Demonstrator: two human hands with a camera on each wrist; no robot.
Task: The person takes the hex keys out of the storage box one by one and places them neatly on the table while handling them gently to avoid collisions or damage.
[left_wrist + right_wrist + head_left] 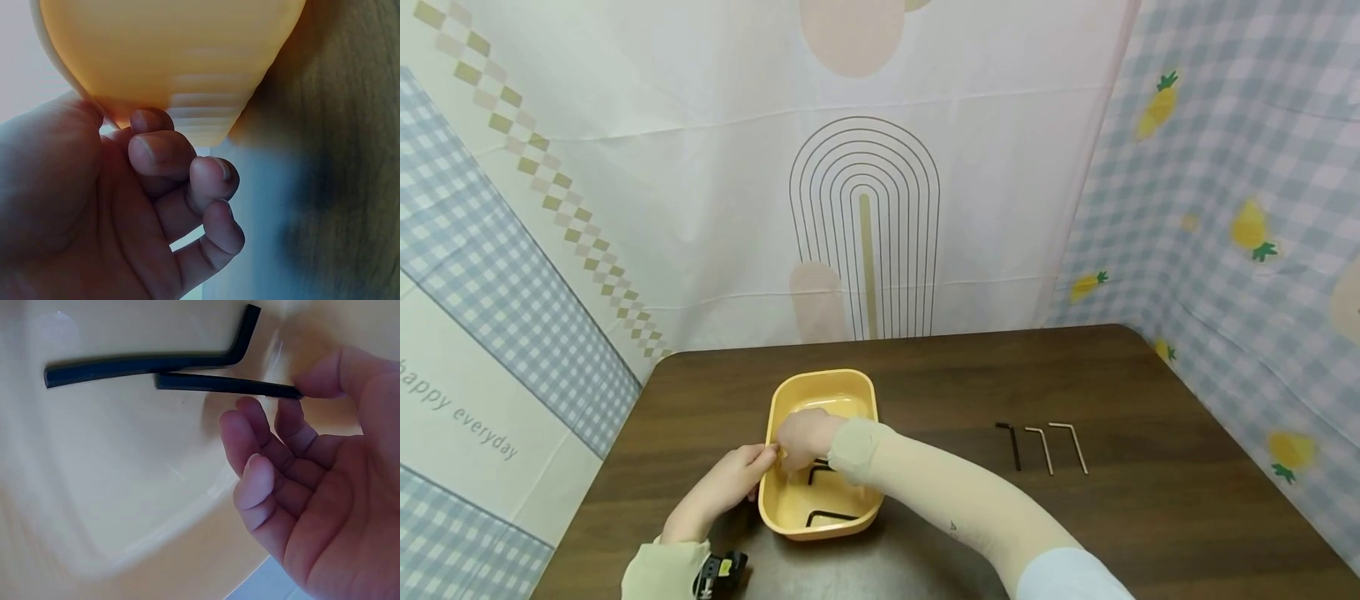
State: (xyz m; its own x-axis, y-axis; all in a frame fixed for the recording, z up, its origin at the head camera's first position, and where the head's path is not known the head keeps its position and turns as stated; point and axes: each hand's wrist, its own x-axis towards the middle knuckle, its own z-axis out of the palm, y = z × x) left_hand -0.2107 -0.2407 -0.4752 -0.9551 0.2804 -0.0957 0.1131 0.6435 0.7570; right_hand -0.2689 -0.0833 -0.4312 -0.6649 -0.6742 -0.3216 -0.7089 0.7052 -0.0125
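In the head view a yellow plastic basin stands on the table. My left hand grips its left rim; the left wrist view has the fingers curled against the outside of the basin wall. My right hand reaches inside. Seen from the right wrist, thumb and index finger pinch one end of a black hex key. Another black hex key, with a bent short arm, lies right beside it on the basin floor. Nearer the front of the basin rests one more black hex key.
To the right of the basin, three hex keys lie in a row on the dark wooden table: a black one, a silver one and a longer silver one. A patterned curtain hangs behind the table.
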